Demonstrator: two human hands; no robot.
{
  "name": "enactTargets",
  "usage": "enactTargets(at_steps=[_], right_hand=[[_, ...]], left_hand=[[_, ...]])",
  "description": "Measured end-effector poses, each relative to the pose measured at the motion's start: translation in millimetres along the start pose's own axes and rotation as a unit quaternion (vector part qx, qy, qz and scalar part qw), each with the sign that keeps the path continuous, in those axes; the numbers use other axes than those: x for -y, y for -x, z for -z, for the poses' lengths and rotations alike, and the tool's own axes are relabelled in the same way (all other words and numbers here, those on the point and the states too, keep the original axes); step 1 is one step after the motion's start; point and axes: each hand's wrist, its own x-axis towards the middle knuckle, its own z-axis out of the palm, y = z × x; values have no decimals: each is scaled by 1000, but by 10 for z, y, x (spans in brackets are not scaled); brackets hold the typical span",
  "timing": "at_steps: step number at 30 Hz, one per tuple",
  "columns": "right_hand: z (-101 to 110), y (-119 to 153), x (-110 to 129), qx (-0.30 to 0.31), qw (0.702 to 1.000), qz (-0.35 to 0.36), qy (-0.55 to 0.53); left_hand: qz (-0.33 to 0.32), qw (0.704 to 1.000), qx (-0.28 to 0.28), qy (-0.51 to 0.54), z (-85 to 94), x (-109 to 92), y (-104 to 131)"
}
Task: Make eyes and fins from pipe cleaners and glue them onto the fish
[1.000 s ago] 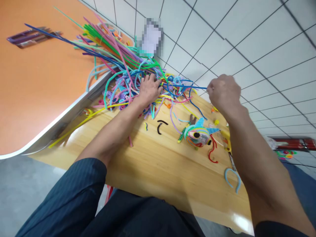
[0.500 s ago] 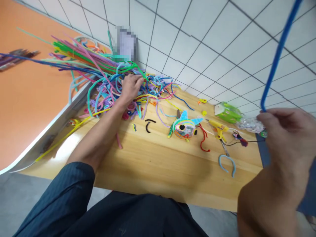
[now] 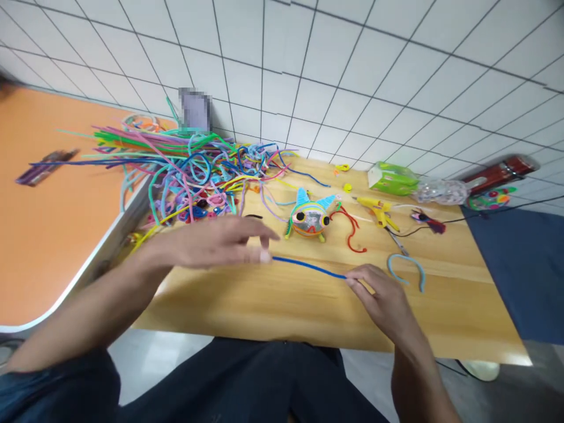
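The right hand (image 3: 383, 296) pinches the blue stem (image 3: 308, 266), which lies between both hands, nearer the person than the toy (image 3: 309, 220); blur hides whether the left hand (image 3: 215, 242) grips it. A loose left hold could let it slip; uneven pressure could kink it.

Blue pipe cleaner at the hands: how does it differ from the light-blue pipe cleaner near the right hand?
The blue pipe cleaner is a deep blue; the light-blue pipe cleaner is much paler. The blue pipe cleaner's visible stretch is nearly straight, while the light-blue pipe cleaner curves into an open loop. The right hand pinches the blue pipe cleaner; the light-blue pipe cleaner lies on the table. Both are slender and single-coloured.
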Motion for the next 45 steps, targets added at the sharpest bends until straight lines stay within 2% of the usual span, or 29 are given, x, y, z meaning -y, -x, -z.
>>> enactTargets(at_steps=[1, 2, 4, 5, 7, 9, 12, 17, 21, 25, 29, 35, 37, 41, 45], right_hand=[[-2, 51, -35, -2, 1000, -3, 0], [3, 98, -78, -5, 1000, -7, 0], [24, 176, -178, -10, 1000, -19, 2], [31, 206, -228, -11, 1000, -24, 4], [22, 247, -302, -22, 999, -25, 19], [-35, 262, -305, -49, 998, -7, 39], [-208, 227, -140, -65, 995, 44, 55], [-541, 60, 198, -1, 992, 103, 68], [-625, -5, 134, 61, 993, 94, 48], [-538, -11, -24, 71, 995, 53, 54], [-479, -145, -61, 97, 994, 36, 41], [-589, -488, -62, 216, 975, 44, 15], [-607, -540, -141, 223, 974, 13, 32], [-586, -576, -414, 194, 973, -91, 82], [-634, -649, -630, 150, 973, -150, 90]], left_hand=[[-5, 998, 68, 11, -157, 4, 31], [-2, 994, 106, 14, -306, 33, 49], [-6, 990, 137, 18, -568, 138, 56], [-3, 991, 132, 13, -676, 196, 52], [11, 996, 86, 2, -850, 283, 33], [12, 999, 52, -4, -989, 305, -5], [-23, 999, 38, -16, -1182, 226, -112], [-76, 996, 36, -25, -1441, 88, -350], [-67, 997, 28, -39, -1484, 153, -433], [-52, 996, 32, -65, -1453, 305, -398], [-37, 991, 12, -128, -1464, 437, -382], [-26, 986, 9, -163, -1519, 557, -522], [-15, 984, -29, -177, -1512, 623, -564], [18, 968, -156, -196, -1464, 808, -620], [-11, 947, -261, -186, -1441, 977, -755]])
